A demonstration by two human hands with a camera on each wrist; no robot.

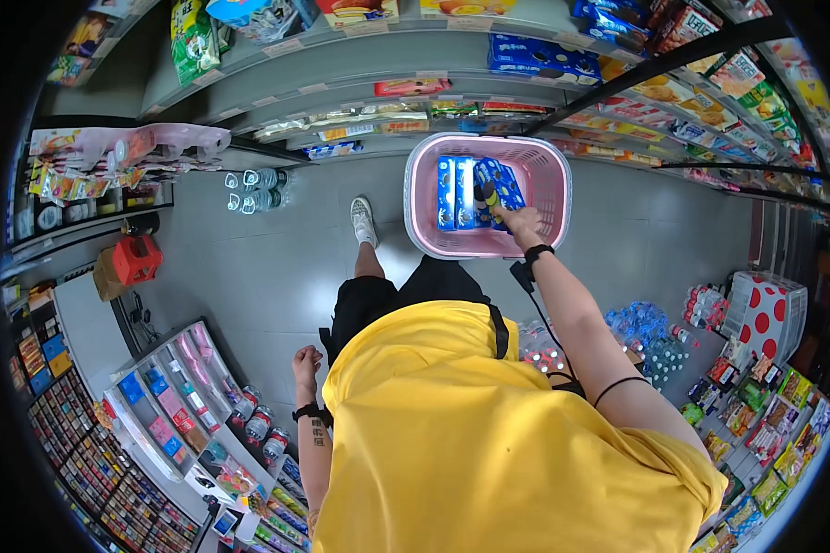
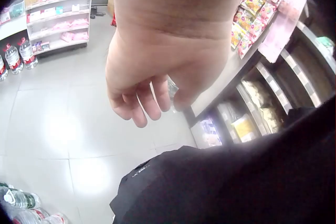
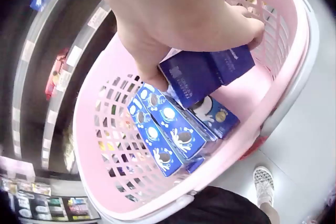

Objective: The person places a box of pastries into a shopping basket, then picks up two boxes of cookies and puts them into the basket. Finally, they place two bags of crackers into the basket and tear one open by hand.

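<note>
A pink shopping basket (image 1: 417, 198) with a pale grey rim stands in front of the person. My right hand (image 1: 520, 223) reaches into it and grips blue cookie boxes (image 3: 190, 77), thumb on one side and fingers on the other. In the right wrist view, two dark blue box faces show side by side under the palm. Left of them, blue cookie boxes (image 1: 446, 194) with cookie pictures stand in a row in the basket. Another blue box (image 3: 218, 119) lies partly hidden beneath the held ones. My left hand (image 2: 163, 79) hangs beside the body, fingers loosely curled, holding nothing.
Snack shelves (image 1: 341, 69) curve past the basket's far side, with a blue package (image 1: 544, 58) on one shelf. Water bottles (image 1: 254, 190) sit on the floor to the left, more bottles (image 1: 650, 332) at right. A red stool (image 1: 138, 259) stands at left.
</note>
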